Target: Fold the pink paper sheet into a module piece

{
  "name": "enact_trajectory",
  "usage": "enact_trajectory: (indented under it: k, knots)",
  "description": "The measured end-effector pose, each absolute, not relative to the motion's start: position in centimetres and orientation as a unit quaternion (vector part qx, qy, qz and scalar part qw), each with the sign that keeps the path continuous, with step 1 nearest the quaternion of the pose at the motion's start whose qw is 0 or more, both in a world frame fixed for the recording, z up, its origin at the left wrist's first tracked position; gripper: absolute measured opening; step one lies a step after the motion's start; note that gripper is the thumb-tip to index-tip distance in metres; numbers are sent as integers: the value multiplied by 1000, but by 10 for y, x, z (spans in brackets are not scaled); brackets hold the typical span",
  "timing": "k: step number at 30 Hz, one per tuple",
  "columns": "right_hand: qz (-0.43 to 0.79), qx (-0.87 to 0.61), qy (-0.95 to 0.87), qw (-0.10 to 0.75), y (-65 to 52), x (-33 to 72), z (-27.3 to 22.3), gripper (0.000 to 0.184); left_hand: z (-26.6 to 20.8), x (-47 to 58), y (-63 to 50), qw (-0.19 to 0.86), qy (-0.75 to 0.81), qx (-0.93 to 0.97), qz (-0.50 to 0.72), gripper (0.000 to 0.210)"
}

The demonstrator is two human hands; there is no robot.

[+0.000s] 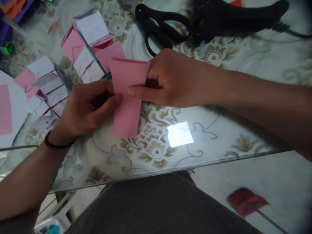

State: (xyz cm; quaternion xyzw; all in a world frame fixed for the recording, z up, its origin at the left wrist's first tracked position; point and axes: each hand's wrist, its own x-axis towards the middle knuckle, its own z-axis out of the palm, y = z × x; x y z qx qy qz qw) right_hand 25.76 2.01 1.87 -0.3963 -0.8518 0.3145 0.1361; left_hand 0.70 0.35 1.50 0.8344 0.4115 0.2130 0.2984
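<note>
Both hands grip one strip of pink paper (126, 113), held upright above the patterned table with a fold along its top edge. My left hand (90, 105) pinches its left side, thumb in front and fingers behind. From the right, my right hand (165, 79) holds it the same way, its thumb lying across the middle of the paper. Just behind the strip lies a cluster of folded pink and white paper pieces (94, 29). A second folded-paper cluster (50, 86) sits close to my left hand.
Black-handled scissors (161, 24) lie beyond my right hand, beside a black corded tool (236, 19) resembling a glue gun. White and pink sheets (14, 113) are at the left edge. The table's front edge (195, 161) runs above my lap. A red dustpan-like object (246, 200) is below.
</note>
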Motion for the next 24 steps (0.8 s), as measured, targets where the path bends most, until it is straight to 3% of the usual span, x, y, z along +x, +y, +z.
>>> enact_trajectory:
  k: [4,16,24]
  knots:
    - [316,-429,-840,105,17,255,25,55,15,6,2,302,429,825,212,26]
    - [316,-414,-845,122,18,255,25,57,11,7,3,284,406,839,225,24]
    - [342,-373,-847,162,21,262,12,47,11,6,4,281,394,846,225,25]
